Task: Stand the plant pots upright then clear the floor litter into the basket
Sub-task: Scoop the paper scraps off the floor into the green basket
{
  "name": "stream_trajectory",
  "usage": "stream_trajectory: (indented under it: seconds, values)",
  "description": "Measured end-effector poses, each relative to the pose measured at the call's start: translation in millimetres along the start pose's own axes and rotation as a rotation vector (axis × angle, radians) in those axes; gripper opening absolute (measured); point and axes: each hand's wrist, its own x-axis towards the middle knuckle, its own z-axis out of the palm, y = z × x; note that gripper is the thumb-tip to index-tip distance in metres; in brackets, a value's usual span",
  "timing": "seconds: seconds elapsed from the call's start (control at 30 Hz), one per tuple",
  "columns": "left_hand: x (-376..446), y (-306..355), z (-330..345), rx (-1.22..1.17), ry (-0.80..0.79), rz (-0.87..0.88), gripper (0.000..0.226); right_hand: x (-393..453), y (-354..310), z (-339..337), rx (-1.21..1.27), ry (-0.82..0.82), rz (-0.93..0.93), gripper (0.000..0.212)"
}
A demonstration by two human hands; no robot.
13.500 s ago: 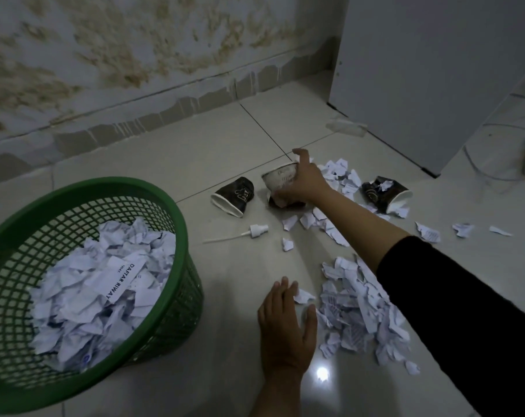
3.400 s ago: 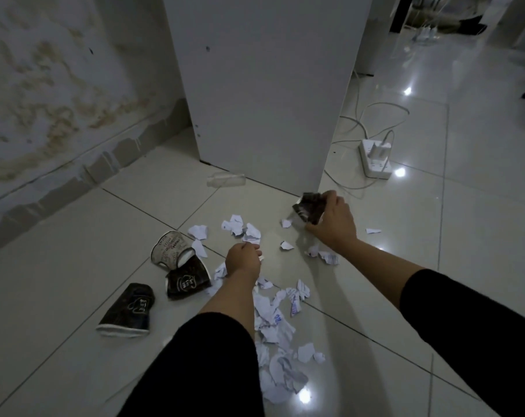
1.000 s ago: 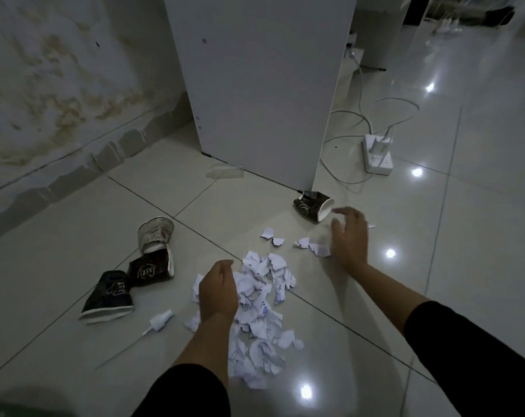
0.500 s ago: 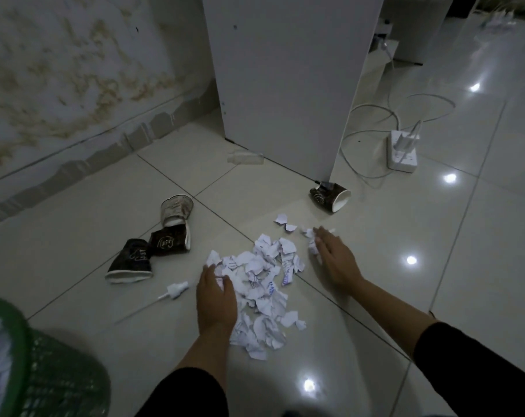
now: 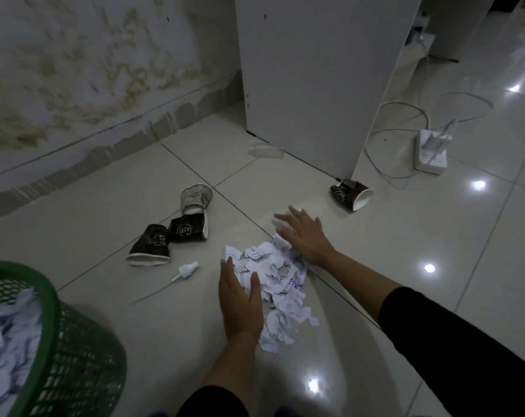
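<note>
A heap of torn white paper scraps (image 5: 277,281) lies on the tiled floor between my hands. My left hand (image 5: 240,299) rests flat against the heap's left side, fingers together, holding nothing. My right hand (image 5: 304,233) is spread open over the heap's far right edge. Two dark paper cups (image 5: 151,245) (image 5: 189,228) and a pale cup (image 5: 196,198) lie tipped over to the left. Another dark cup (image 5: 350,194) lies on its side near the cabinet corner. The green mesh basket (image 5: 50,335), holding crumpled paper, stands at the bottom left.
A white spray nozzle with a thin tube (image 5: 183,272) lies left of the heap. A clear small bottle (image 5: 265,152) lies by the white cabinet (image 5: 315,79). A power strip (image 5: 431,152) with looping cables sits at the right. A stained wall runs along the left.
Both hands have drawn the scattered scraps into a tighter heap nearer to me. The view has shifted so more of the basket shows at the bottom left.
</note>
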Motion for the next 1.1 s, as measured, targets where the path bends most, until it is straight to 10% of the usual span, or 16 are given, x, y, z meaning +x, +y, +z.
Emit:
stream_trajectory:
  seconds: [0.37,1.1]
  values:
    - [9.0,5.0,32.9,-0.061,0.052,-0.011,0.077,-65.9,-26.2,45.1,0.291,-0.020,-0.049,0.042]
    - [16.1,22.4,46.7,-0.438,0.328,-0.251,0.019,-83.3,-77.2,66.4,0.842,0.197,0.045,0.035]
